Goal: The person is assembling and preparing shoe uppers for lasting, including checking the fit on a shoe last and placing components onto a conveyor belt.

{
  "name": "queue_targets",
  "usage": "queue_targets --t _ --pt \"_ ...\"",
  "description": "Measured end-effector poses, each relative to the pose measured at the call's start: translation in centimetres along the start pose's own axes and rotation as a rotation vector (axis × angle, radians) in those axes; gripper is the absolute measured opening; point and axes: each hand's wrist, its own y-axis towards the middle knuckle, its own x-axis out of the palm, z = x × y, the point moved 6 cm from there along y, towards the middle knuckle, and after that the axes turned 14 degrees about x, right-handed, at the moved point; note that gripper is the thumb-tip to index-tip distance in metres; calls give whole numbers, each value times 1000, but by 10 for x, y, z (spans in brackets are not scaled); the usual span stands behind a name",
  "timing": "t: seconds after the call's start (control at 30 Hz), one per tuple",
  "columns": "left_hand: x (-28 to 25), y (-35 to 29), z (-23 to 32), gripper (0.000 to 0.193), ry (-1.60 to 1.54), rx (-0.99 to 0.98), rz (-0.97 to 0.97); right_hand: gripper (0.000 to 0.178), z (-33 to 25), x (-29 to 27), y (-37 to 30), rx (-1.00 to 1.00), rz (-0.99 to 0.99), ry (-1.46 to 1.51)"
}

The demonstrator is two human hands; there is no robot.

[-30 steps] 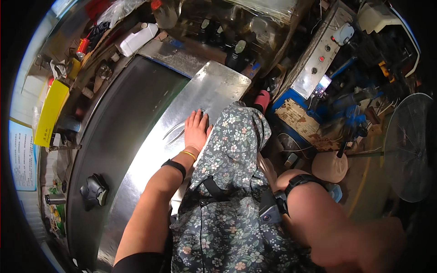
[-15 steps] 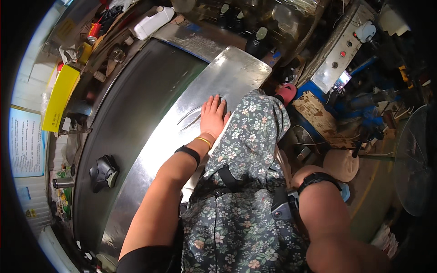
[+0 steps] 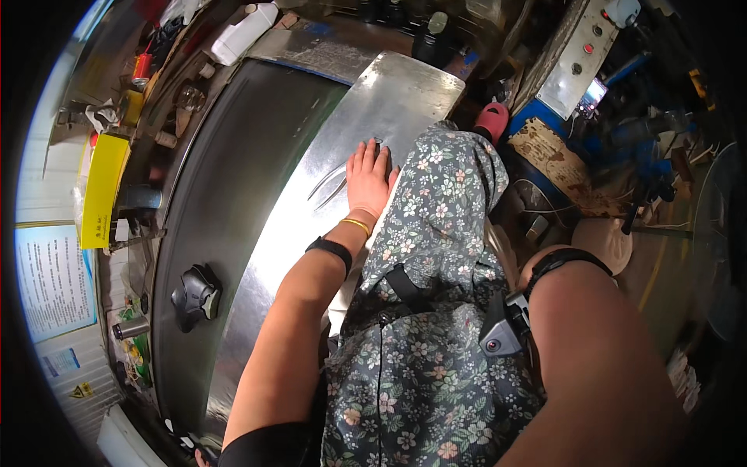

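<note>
My left hand (image 3: 369, 177) lies flat on a long shiny metal plate (image 3: 412, 97), its fingers stretched out. Beneath the palm runs a slim metal tool with two curved prongs, like tweezers (image 3: 327, 185); the prongs stick out on the left and the middle is covered. On the dark belt (image 3: 233, 148) beside the plate, a small black shoe (image 3: 196, 297) sits well to the left of my forearm. My right arm is bent at the right, with a strap and small camera on it. Of my right hand (image 3: 542, 263) only a bit by the wrist shows; its fingers are hidden.
Along the belt's far left side stand a yellow box (image 3: 105, 191), a white jug (image 3: 243, 33) and a red can (image 3: 142, 68). A control panel (image 3: 580, 70) with buttons is at upper right. Below it are a pink shoe (image 3: 492, 121) and a pale plastic container (image 3: 603, 241).
The view has tilted and shifted, so the surroundings sit differently in the picture. My left hand stays flat on the plate over the tweezers-like tool.
</note>
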Motion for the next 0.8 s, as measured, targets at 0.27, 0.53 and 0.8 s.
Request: queue_targets --t 0.27,0.53,0.8 --pt "6 7 5 51 -14 17 -9 27 -6 23 10 -97 -10 -33" --pt "2 -4 -2 51 29 -27 -19 27 6 46 17 -204 -70 85" --pt "2 -6 -2 51 12 -31 -13 28 -14 64 2 -299 -88 207"
